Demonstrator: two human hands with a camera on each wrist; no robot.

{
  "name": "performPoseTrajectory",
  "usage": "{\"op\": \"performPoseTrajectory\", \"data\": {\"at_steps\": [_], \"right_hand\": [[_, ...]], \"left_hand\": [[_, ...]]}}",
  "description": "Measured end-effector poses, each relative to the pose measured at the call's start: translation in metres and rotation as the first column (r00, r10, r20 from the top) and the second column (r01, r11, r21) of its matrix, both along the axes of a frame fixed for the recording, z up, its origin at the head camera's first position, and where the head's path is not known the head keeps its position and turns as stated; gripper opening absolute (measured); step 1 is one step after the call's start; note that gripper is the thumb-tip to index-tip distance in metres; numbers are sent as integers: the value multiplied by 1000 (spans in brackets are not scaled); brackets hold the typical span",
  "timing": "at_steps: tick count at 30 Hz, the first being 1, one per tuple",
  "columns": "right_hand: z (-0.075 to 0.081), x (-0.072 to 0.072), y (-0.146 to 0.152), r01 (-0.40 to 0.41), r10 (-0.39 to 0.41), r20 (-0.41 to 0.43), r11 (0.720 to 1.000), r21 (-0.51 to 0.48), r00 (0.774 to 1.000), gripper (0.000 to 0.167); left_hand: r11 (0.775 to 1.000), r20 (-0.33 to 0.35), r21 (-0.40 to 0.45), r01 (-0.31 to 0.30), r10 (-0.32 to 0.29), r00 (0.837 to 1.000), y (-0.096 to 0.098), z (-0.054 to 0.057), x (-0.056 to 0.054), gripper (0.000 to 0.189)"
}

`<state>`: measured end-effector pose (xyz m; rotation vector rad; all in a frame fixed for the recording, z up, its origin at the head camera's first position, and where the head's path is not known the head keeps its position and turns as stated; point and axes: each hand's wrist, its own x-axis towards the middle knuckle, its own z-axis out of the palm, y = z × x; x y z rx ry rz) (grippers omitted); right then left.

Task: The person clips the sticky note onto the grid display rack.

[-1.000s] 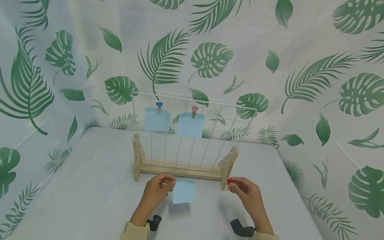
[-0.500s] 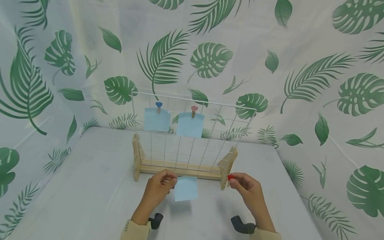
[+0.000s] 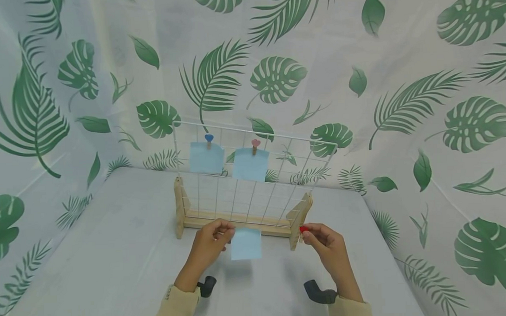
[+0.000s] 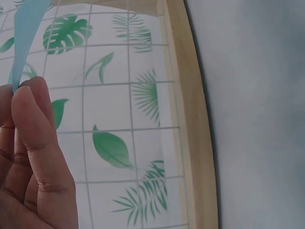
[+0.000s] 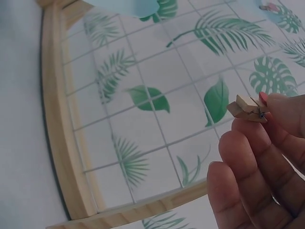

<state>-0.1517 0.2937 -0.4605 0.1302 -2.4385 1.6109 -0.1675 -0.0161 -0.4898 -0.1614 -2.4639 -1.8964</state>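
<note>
Between thumb and fingers my left hand (image 3: 210, 243) pinches a light blue paper note (image 3: 246, 244) by its upper left corner, just in front of the rack's base. My right hand (image 3: 329, 246) holds a small wooden clothespin (image 5: 248, 109) with a red top (image 3: 304, 229), beside the rack's right foot. Behind both hands stands a white wire grid rack (image 3: 254, 200) on a wooden base (image 3: 238, 224). Two blue notes hang in its upper part: the left note (image 3: 207, 158) under a blue heart clothespin (image 3: 209, 138), the other note (image 3: 251, 164) under a pink heart clothespin (image 3: 256, 144).
A white cloth (image 3: 126, 255) covers the table. Leaf-patterned sheeting (image 3: 325, 58) rises behind and on both sides. Black camera mounts (image 3: 320, 293) are strapped to both wrists. The rack's wooden right foot (image 3: 300, 221) stands close to the right fingers.
My left hand has raised the held note slightly and carried it a little to the right. The right hand, with its clothespin, has risen slightly. The hanging notes stay put.
</note>
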Motion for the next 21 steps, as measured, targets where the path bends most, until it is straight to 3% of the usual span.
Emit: {"op": "performPoseTrajectory", "data": {"at_steps": [21], "right_hand": [[15,-2,-1,-46,46,-70,999,-6,996,16]], "left_hand": [[1000,-39,-7,26,-26,999,5,11,-5,7]]}}
